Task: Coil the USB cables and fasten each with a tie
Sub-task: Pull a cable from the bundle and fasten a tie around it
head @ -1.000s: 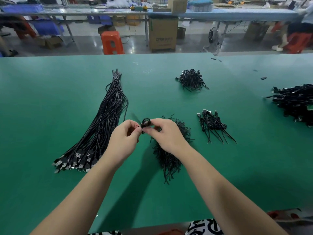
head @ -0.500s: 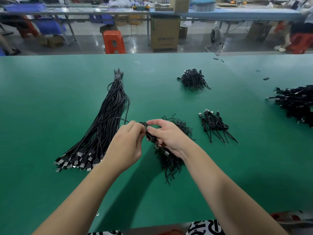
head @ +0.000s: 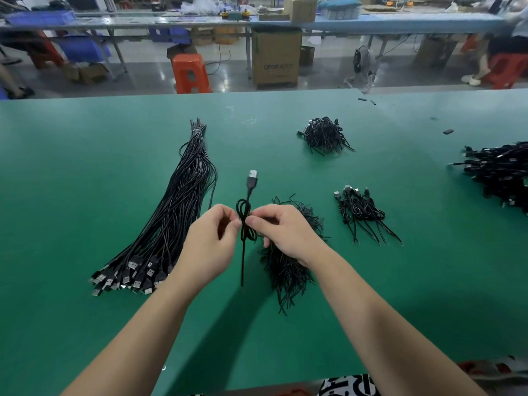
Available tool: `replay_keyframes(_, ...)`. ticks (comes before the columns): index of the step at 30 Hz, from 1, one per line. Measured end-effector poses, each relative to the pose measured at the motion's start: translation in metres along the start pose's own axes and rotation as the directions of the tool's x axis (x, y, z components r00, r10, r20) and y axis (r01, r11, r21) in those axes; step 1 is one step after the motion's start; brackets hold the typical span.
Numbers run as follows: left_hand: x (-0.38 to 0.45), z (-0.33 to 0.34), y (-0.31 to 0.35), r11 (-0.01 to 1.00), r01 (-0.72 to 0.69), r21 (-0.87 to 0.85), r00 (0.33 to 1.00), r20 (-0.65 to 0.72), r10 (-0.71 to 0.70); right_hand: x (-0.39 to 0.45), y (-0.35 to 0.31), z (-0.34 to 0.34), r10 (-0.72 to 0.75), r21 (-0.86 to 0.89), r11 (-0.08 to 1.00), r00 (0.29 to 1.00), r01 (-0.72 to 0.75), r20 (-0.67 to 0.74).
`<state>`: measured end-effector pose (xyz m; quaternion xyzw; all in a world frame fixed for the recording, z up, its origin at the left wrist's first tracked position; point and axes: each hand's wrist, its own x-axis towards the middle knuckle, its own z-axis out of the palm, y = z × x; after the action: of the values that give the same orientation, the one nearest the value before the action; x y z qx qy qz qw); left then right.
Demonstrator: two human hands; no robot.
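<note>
Thumb and forefinger of the left hand [head: 210, 247] and right hand [head: 281, 230] pinch the middle of a coiled USB cable [head: 245, 221] held above the green table [head: 85, 181], plug up, between the straight cable bundle [head: 177, 212] and the tie pile [head: 288, 267].
</note>
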<state>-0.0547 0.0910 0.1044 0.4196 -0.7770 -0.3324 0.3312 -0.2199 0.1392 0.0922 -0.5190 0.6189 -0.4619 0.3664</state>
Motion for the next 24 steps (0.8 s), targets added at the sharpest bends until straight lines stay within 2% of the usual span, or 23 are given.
replay_keyframes(2, -0.002, 0.001, 0.002, 0.961, -0.185, 0.206, 0.981, -0.021, 0.193, -0.001, 0.000, 0.000, 0.041, 0.045, 0.998, 0.998, -0.043, 0.038)
replay_keyframes(4, -0.003, 0.001, -0.002, 0.861, -0.337, 0.380, 0.935, 0.029, 0.354, -0.002, 0.000, 0.001, 0.101, 0.174, 0.978, 0.990, -0.116, 0.097)
replay_keyframes(6, -0.001, 0.000, -0.008, 0.764, -0.434, 0.478, 0.890, 0.098, 0.445, -0.003, 0.000, 0.002, 0.137, 0.257, 0.952, 0.981, -0.169, 0.136)
replay_keyframes(8, 0.000, 0.000, -0.012, 0.727, -0.476, 0.494, 0.866, 0.119, 0.486, -0.004, 0.001, 0.002, 0.166, 0.282, 0.938, 0.975, -0.203, 0.150)
replay_keyframes(11, 0.000, -0.001, -0.013, 0.780, -0.444, 0.442, 0.881, 0.056, 0.470, -0.003, 0.001, 0.003, 0.180, 0.325, 0.917, 0.968, -0.230, 0.176)
replay_keyframes(16, -0.002, 0.002, -0.014, 0.848, -0.408, 0.339, 0.902, 0.008, 0.431, -0.004, 0.005, 0.001, 0.045, 0.282, 0.954, 0.979, -0.102, 0.200)
replay_keyframes(20, -0.002, 0.002, -0.010, 0.910, -0.368, 0.191, 0.924, -0.036, 0.381, -0.004, 0.005, -0.002, 0.037, 0.327, 0.939, 0.980, -0.102, 0.197)
replay_keyframes(22, -0.001, 0.002, -0.010, 0.952, -0.292, 0.093, 0.951, -0.074, 0.299, -0.005, 0.006, -0.005, 0.032, 0.338, 0.935, 0.974, -0.109, 0.226)
replay_keyframes(24, 0.001, 0.002, -0.012, 0.989, -0.140, -0.042, 0.985, -0.112, 0.134, -0.006, 0.007, -0.009, 0.030, 0.371, 0.919, 0.963, -0.131, 0.267)
